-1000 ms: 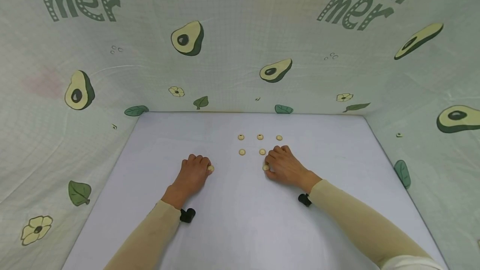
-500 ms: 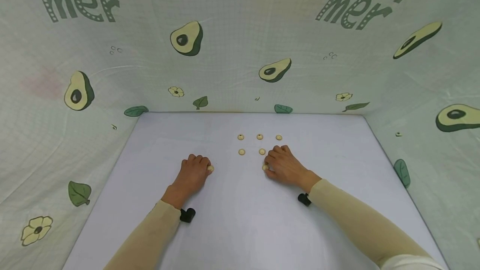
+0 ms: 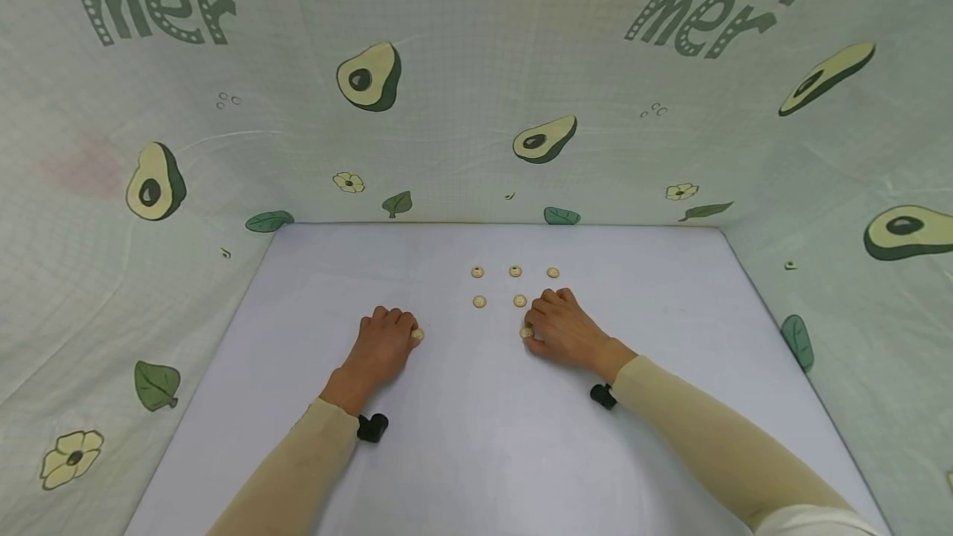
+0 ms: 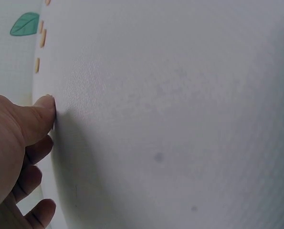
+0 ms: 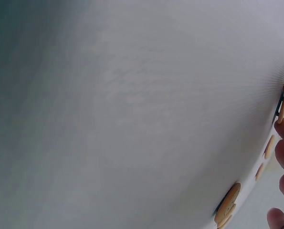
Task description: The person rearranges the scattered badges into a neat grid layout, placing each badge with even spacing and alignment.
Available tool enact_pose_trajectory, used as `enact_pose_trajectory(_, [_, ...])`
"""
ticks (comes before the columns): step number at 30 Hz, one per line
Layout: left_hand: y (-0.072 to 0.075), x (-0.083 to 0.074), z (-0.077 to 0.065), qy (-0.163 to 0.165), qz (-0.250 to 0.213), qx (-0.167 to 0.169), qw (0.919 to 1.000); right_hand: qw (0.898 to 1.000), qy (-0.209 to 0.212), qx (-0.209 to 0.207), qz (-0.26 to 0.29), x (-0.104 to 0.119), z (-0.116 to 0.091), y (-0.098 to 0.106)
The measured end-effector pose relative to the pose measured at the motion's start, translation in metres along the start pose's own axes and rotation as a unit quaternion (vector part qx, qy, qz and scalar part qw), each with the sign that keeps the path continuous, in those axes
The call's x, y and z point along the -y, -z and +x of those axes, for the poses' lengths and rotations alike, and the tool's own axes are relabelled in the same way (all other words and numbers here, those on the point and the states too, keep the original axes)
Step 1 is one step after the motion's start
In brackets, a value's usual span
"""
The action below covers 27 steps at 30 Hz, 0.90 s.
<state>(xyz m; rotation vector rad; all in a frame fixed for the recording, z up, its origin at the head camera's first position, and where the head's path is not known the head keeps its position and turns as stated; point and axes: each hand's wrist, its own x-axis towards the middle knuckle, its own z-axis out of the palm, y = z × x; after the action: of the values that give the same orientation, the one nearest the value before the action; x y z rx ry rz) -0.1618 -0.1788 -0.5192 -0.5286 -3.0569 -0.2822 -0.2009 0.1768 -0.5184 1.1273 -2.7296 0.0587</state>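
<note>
My left hand (image 3: 381, 347) pinches a small round yellowish button (image 3: 418, 335) between thumb and fingers, low over the white table. In the left wrist view the thumb (image 4: 41, 114) hides that button. A second button (image 3: 526, 332) is between the thumb and forefinger of my right hand (image 3: 564, 329). Seen from the right wrist, this button (image 5: 282, 109) is tilted up edge-on at the fingertips. Two more buttons lie just behind, one (image 3: 519, 301) close to the right hand and one (image 3: 480, 301) to its left.
Farther back, three like buttons lie in a row: left (image 3: 477, 272), middle (image 3: 515, 271) and right (image 3: 553, 273). Cloth with printed avocados (image 3: 545, 140) rises along the back and sides of the white table (image 3: 462, 453). A small black device sits at each wrist.
</note>
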Motion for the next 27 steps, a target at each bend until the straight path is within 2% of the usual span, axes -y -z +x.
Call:
enact_pose_trajectory(13, [0.0004,0.0011,0.0005,-0.009,0.023,0.002,0.9997,1.0,0.006,-0.011,0.009,0.0012,-0.0009,0.0019])
enact_pose_trajectory(21, [0.0068,0.0018,0.0002,-0.059,0.062,-0.013,0.9963,1.0,0.008,-0.012,0.007,0.0021,-0.0007,0.0038])
enact_pose_trajectory(27, [0.0089,0.0053,0.0023,-0.072,0.074,0.002,0.9947,1.0,0.008,-0.011,0.01,0.0021,-0.0005,0.0048])
